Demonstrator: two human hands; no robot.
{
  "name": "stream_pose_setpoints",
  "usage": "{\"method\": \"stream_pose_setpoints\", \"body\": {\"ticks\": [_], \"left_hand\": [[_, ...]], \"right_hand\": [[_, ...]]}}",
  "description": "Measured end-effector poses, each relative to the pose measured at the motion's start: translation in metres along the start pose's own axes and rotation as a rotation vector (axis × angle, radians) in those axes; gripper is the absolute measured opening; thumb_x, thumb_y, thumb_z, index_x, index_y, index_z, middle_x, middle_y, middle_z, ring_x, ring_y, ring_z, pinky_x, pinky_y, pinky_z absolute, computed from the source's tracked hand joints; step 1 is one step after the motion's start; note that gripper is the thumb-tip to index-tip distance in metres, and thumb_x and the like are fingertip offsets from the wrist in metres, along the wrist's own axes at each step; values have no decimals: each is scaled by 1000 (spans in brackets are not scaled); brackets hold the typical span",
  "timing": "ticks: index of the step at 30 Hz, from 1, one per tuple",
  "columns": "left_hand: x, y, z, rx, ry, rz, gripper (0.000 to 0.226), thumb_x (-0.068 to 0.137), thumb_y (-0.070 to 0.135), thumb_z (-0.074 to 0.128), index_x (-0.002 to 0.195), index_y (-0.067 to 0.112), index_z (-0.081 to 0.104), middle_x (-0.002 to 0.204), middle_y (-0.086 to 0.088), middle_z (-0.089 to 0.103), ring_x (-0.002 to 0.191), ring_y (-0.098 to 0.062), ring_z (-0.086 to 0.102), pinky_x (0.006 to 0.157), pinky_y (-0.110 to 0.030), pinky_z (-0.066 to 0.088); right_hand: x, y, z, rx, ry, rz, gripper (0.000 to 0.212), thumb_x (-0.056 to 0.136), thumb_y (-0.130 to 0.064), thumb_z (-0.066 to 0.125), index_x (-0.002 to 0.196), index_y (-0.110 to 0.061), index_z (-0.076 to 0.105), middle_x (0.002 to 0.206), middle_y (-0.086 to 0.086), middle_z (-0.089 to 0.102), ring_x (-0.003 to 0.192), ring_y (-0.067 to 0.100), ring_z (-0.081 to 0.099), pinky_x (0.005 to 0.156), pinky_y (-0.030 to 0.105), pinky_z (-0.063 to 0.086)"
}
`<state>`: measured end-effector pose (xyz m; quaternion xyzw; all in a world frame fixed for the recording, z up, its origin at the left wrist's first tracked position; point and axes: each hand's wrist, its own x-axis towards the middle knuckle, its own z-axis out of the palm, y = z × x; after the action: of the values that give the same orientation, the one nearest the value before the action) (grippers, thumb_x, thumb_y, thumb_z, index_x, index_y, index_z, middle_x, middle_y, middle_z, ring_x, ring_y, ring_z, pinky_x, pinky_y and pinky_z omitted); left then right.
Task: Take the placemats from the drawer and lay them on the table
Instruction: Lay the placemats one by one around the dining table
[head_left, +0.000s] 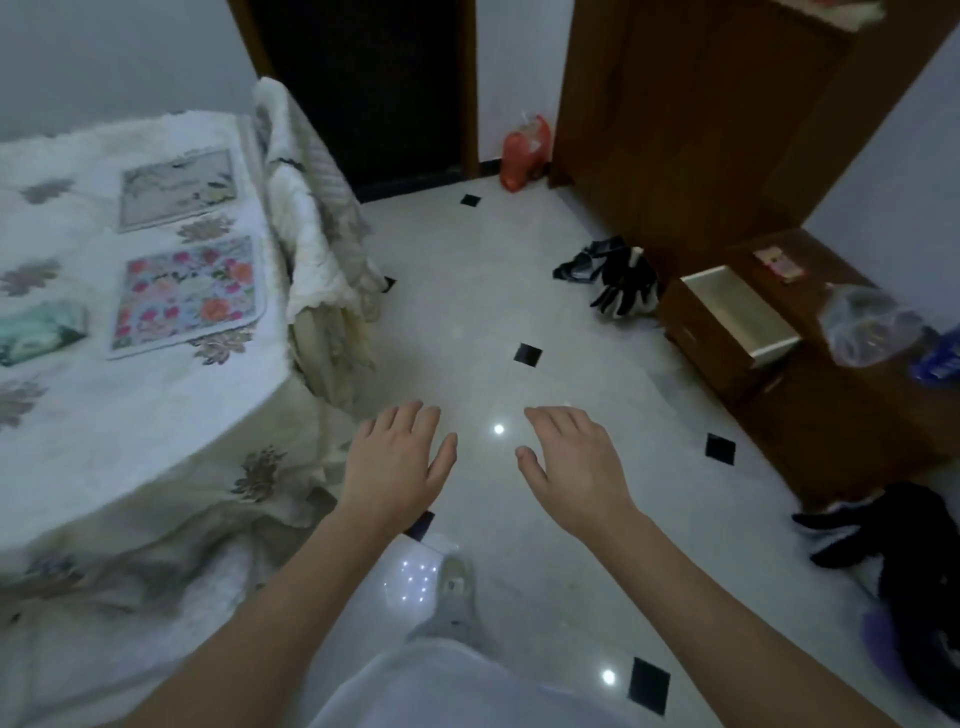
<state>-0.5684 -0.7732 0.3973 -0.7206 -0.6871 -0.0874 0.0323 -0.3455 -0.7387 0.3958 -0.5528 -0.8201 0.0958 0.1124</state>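
Note:
Two placemats lie flat on the table (130, 415) at the left, which wears a white floral cloth. The nearer placemat (189, 296) has bright pink and red flowers; the farther placemat (179, 188) is pale grey with a faint flower print. A low wooden cabinet stands at the right with its top drawer (740, 319) pulled open; the drawer's pale inside looks bare. My left hand (397, 462) and my right hand (574, 462) hover palm down over the floor between table and cabinet, fingers spread, holding nothing.
A green packet (39, 330) lies at the table's left edge. A cloth-draped chair (311, 208) stands behind the table. Dark shoes (615, 283) sit beside the cabinet, more dark footwear (883, 535) at the right. A clear plastic bag (865, 325) rests on the cabinet, a red bag (524, 150) by the doorway.

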Motion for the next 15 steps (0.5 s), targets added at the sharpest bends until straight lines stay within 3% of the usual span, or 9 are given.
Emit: {"method": "stream_pose_setpoints", "body": {"ticks": [7, 15], "left_hand": [[94, -36, 32, 26, -50, -82, 47, 95, 49, 38, 113, 15, 65, 108, -5, 68, 93, -28, 65, 75, -39, 50], [252, -35, 45, -27, -39, 45, 50, 97, 48, 36, 120, 14, 64, 119, -8, 67, 101, -29, 65, 82, -40, 51]], "right_hand": [[120, 11, 21, 10, -34, -58, 54, 92, -43, 37, 133, -13, 54, 129, 2, 61, 120, 24, 52, 98, 39, 43], [234, 60, -2, -17, 15, 61, 45, 95, -39, 49, 133, -16, 53, 131, 0, 58, 121, 22, 50, 99, 38, 40]]}}
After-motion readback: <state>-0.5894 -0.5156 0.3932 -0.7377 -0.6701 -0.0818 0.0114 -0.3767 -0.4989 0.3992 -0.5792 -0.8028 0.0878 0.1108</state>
